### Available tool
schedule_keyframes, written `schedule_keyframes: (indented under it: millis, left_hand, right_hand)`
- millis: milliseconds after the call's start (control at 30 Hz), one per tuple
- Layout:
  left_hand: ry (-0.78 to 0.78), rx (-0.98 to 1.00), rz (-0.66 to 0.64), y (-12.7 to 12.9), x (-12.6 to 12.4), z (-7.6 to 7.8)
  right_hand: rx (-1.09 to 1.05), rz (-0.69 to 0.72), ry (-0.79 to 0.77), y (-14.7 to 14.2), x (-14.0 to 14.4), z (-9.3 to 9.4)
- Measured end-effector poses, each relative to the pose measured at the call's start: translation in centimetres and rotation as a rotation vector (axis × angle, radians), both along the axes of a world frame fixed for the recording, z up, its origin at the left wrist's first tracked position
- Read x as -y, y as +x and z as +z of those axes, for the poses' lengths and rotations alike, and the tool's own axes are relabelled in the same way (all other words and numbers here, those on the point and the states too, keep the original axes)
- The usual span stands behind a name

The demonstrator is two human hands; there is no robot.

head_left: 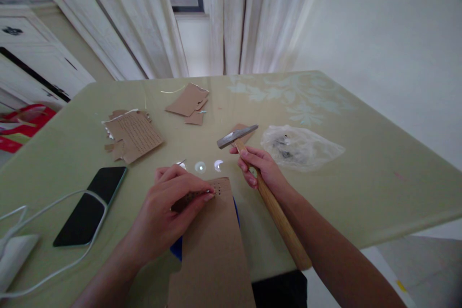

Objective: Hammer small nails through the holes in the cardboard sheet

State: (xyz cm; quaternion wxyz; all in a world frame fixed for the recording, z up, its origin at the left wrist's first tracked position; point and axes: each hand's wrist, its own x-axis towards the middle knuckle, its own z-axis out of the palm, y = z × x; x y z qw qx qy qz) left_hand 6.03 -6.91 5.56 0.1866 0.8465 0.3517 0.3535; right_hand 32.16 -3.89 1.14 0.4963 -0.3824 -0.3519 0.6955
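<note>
My right fingers [257, 158] clamp the hammer [273, 203]; my left fingers [193, 185] pinch a tiny thing [208, 191] at the holed cardboard [213, 245].

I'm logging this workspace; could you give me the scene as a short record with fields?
Left hand: thumb and forefinger pinched at the holed end of a long brown cardboard sheet; anything between them unclear
Right hand: gripping a grey metal-headed hammer by its pale wooden handle
Left side: rectangular black-screened phone, thin white cable across it; flat brown cardboard piece with dotted rows
Right side: crumpled clear plastic bag, dark contents
</note>
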Motion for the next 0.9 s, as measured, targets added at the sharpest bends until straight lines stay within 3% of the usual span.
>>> schedule_keyframes:
  millis: [900]
  left_hand:
    - [0.058, -0.002, -0.020, 0.51, 0.09, -0.58]
  right_hand:
    - [0.058, 0.014, 0.015, -0.20, 0.24, 0.12]
